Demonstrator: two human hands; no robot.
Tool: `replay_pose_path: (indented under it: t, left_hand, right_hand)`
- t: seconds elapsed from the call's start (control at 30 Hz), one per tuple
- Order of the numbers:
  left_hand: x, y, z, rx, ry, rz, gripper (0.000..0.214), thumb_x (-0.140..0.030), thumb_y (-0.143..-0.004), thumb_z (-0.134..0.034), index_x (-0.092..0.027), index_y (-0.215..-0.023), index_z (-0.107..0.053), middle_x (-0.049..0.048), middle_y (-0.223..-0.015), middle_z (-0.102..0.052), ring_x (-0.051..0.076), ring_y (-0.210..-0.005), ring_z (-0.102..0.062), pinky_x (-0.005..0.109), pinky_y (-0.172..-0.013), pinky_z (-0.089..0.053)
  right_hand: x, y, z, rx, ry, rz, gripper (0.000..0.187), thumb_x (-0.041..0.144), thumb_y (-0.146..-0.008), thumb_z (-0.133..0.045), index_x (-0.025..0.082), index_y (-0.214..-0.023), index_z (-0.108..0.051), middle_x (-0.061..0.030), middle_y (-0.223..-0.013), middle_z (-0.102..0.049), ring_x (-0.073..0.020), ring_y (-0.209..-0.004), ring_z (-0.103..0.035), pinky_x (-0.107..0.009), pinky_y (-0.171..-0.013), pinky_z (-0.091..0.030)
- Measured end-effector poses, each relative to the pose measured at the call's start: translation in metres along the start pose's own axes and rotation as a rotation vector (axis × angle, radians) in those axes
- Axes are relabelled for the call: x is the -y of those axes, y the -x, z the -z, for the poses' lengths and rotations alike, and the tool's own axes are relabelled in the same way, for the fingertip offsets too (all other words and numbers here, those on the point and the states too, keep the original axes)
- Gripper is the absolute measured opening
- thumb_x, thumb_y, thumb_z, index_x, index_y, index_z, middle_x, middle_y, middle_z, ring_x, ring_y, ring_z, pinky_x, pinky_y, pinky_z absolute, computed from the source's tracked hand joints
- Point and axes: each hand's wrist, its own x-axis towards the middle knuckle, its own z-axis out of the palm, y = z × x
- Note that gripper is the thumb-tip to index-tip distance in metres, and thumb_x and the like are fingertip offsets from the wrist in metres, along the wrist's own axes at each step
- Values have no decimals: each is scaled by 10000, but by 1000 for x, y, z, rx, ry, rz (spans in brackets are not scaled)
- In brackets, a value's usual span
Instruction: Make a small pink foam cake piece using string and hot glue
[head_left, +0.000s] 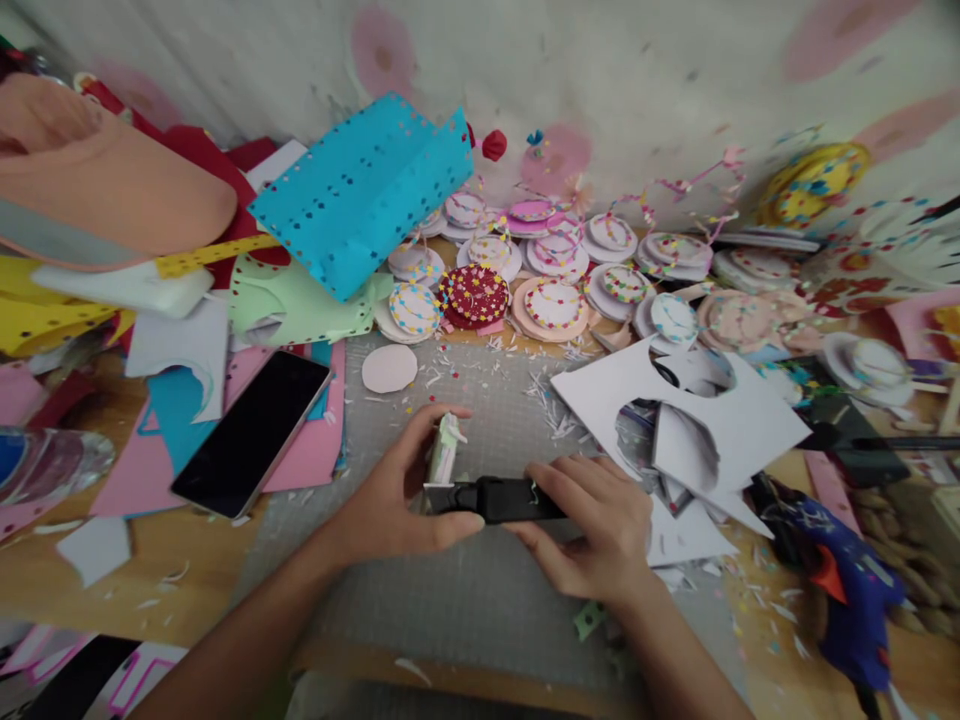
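My left hand (390,495) pinches a small stack of pale paper pieces (444,450) held upright on edge, thumb below and fingers curled over the top. My right hand (600,525) wraps round a black hole punch (491,497) that lies sideways, its left end against the paper stack. Both hands rest over a grey cutting mat (480,400) strewn with tiny paper scraps. A plain pale paper circle (389,368) lies on the mat beyond my left hand.
A black phone (251,432) lies on pink paper at left. A blue dotted paper sheet (364,190) leans behind. Several decorated paper discs (555,300) crowd the back. White paper with cut-out holes (705,410) sits right; a blue glue gun (851,590) lies at lower right.
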Motion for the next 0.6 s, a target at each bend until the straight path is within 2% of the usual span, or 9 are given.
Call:
replay_pose_path:
  t: [0.3,0.6]
  left_hand:
    - [3,-1,0,-72,-39,-47,628,-288,-687,-769,-305,-1221,-439,26,-1118,-453,156,-908,-480,238,-774,-422]
    - [3,-1,0,-103,-68,-51,561,-335,-694,-761,-244,-1157,-457,32,-1011,-454,151,-833,-474,240,-710,-421]
  right_hand:
    - [1,-1,-2,-18,36,2,337,471,-891,-563,142,-880,-639,-50,-651,-635,-170,-547,-551,-300,-538,-315]
    - [3,2,-4,-27,57,-8,332,458,-893,-560,134,-894,-635,-53,-655,-633,-182,-563,-573,-309,-548,-332]
